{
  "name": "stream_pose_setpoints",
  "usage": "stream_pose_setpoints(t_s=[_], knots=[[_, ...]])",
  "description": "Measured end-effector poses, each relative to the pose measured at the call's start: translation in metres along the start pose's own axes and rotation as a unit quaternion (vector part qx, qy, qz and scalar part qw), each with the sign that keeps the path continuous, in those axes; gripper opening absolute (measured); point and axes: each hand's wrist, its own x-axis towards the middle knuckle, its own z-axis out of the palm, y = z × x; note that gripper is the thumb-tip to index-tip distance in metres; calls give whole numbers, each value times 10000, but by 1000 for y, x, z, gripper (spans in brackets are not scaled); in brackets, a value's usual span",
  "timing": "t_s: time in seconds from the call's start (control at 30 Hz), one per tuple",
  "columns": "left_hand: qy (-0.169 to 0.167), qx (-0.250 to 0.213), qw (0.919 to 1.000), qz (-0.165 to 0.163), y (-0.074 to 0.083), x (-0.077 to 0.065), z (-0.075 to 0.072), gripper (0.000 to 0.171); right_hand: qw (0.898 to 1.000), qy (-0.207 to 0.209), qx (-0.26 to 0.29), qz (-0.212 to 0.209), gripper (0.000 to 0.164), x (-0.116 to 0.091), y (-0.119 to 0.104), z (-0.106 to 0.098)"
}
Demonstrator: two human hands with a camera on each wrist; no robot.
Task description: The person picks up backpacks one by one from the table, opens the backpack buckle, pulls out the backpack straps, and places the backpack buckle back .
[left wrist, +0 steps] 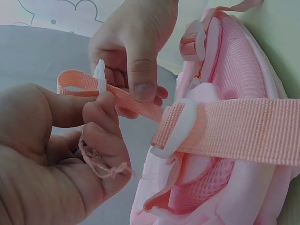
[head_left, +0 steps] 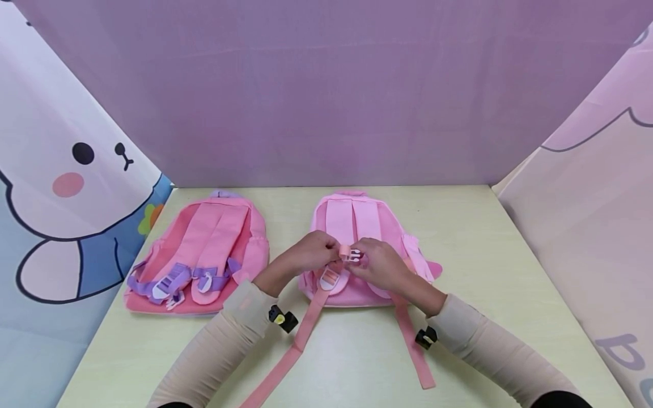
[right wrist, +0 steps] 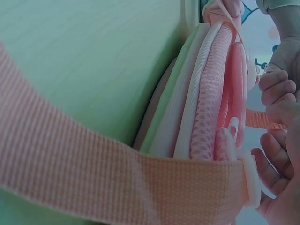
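Note:
A light pink backpack (head_left: 357,215) lies on the table with its shoulder straps facing up. Over it my left hand (head_left: 318,251) pinches a peach webbing strap (left wrist: 75,77), looped through a white pronged buckle (head_left: 353,255). Loose pale threads (left wrist: 98,164) hang among the left fingers. My right hand (head_left: 380,263) holds the same strap between thumb and fingers, close beside the buckle. A white strap adjuster (head_left: 329,279) sits below the hands, its long peach strap tail (head_left: 301,340) running toward me. In the right wrist view, both hands are partly cut off.
To the left lies a darker pink backpack (head_left: 204,243) with purple straps (head_left: 176,277) and white buckles. A second peach strap tail (head_left: 413,345) hangs down on the right. The pale table (head_left: 484,272) is bounded by a purple backdrop (head_left: 326,96) and printed side cloths.

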Motion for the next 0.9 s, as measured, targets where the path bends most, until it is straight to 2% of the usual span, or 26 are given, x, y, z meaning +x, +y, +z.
stream_pose_setpoints(t_s=[0.2,0.37,0.63,0.9], knots=[[-30,-90,9999,-80,2,-1,0,19,9996,-135,28,238,22,0,1,1],[-30,-120,9999,-98,3,-2,0,20,9996,-126,75,261,21,0,2,2],[16,31,10000,57,1,-1,-1,20,9997,54,227,39,20,-2,1,1],[-11,-11,10000,21,0,-1,-1,22,9990,235,346,-125,25,-2,3,0]])
